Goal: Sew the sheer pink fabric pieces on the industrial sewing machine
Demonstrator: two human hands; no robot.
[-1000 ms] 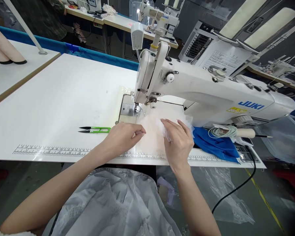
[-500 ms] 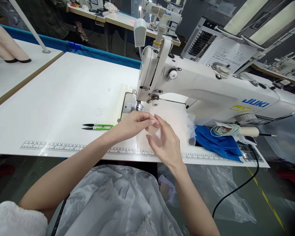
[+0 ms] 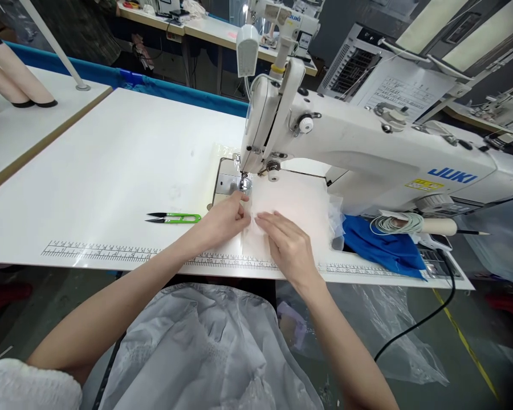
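Note:
A sheet of thin pale pink fabric [image 3: 301, 199] lies flat on the sewing machine bed, its left edge close to the presser foot [image 3: 244, 183]. At that edge is my left hand [image 3: 226, 221], its fingers curled and closed on the fabric just in front of the needle area; the exact grip is partly hidden. My right hand [image 3: 289, 246] rests palm down on the fabric, fingers stretched out toward the left edge. The white sewing machine [image 3: 367, 136] stands over the far side of the cloth. Left of my left hand lie green-handled thread snips [image 3: 175, 218].
A printed ruler [image 3: 111, 252] runs along the table's front edge. To the right are a blue cloth [image 3: 380, 250], a coil of pale cord [image 3: 395, 224] and a black cable [image 3: 436, 302]. A lamp head [image 3: 247, 50] hangs above the machine. Behind, a person [image 3: 72, 28] is partly visible.
My hands, raised and touching fingertips before, have come down and apart onto the fabric. The left moved to the fabric's edge; the right flattened on it. The view shifted slightly.

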